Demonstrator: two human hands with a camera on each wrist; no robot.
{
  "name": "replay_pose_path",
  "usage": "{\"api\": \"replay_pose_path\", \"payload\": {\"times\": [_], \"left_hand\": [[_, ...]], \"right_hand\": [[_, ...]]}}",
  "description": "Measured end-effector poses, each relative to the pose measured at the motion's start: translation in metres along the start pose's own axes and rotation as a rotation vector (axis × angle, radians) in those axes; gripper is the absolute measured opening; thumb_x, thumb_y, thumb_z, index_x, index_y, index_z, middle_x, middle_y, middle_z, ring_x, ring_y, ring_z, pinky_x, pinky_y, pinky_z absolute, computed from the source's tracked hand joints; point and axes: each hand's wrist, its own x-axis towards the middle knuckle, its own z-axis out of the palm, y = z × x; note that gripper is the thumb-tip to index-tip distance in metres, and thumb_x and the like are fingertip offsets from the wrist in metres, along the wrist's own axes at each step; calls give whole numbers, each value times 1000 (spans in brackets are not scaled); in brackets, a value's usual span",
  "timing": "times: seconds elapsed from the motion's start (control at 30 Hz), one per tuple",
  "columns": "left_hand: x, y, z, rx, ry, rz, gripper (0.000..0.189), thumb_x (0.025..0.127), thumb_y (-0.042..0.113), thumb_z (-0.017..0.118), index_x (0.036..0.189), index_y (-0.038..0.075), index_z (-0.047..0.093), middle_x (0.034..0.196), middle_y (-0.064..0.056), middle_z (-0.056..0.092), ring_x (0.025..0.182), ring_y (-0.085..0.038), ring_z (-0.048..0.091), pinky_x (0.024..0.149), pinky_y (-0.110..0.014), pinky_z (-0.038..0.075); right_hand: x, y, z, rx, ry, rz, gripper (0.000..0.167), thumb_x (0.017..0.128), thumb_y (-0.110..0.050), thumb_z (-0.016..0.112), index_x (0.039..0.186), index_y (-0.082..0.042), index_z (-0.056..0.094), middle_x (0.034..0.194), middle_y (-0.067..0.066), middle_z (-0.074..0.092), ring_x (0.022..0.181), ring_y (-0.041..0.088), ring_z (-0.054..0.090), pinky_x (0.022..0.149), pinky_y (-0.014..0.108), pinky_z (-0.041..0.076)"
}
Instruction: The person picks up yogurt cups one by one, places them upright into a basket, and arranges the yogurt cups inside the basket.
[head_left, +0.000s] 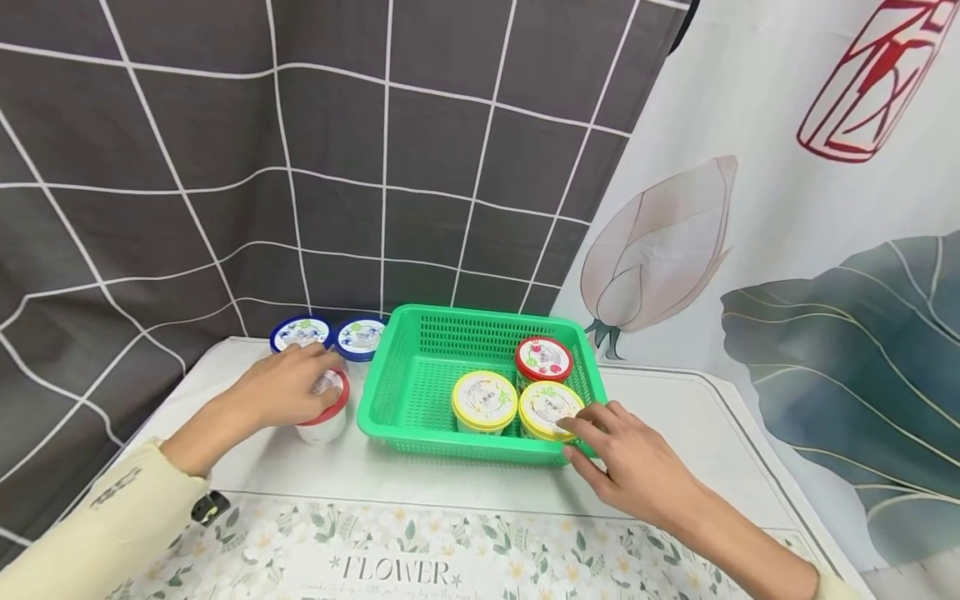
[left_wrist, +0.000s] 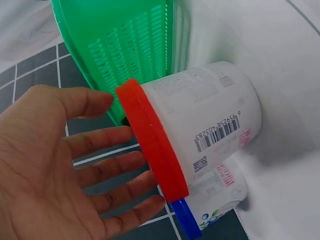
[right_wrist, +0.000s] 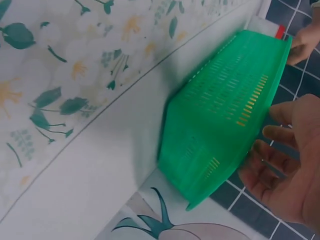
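My left hand (head_left: 288, 387) reaches over a white tub with a red lid (head_left: 326, 427), which stands on the table left of the green basket (head_left: 390, 446). In the left wrist view the fingers are spread and loosely extended, fingertips right at the edge of the red lid (left_wrist: 150, 140). My right hand (head_left: 637, 458) is at the basket's front right corner, with relaxed fingers over the rim. Its fingertips overlap the right yellow-lidded tub (head_left: 550, 407) in the head view. Beside that tub, inside the basket, are another yellow-lidded tub (head_left: 484, 402) and a red-lidded tub (head_left: 543, 358).
Two blue-lidded tubs, one at the left (head_left: 300, 332) and one by the basket (head_left: 360, 337), stand behind my left hand. A dark grid-patterned curtain (head_left: 330, 133) hangs behind the table. A floral cloth (head_left: 390, 533) covers the table's front.
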Motion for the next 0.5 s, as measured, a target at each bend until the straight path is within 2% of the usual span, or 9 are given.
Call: {"api": "replay_pose_path", "payload": {"times": [0.23, 0.5], "left_hand": [[0, 1, 0, -9, -22, -26, 40, 93, 41, 79, 122, 14, 79, 122, -15, 76, 105, -41, 69, 88, -65, 61], [-1, 1, 1, 22, -72, -73, 62, 89, 49, 84, 138, 12, 76, 135, -21, 72, 116, -45, 63, 95, -73, 58]], "right_hand": [[-5, 0, 6, -14, 27, -65, 32, 93, -17, 91, 123, -20, 81, 116, -6, 74, 102, 13, 64, 85, 34, 61], [-6, 0, 11, -53, 55, -135, 34, 89, -12, 92, 120, -17, 81, 108, -5, 76, 97, 13, 66, 83, 34, 63]]}}
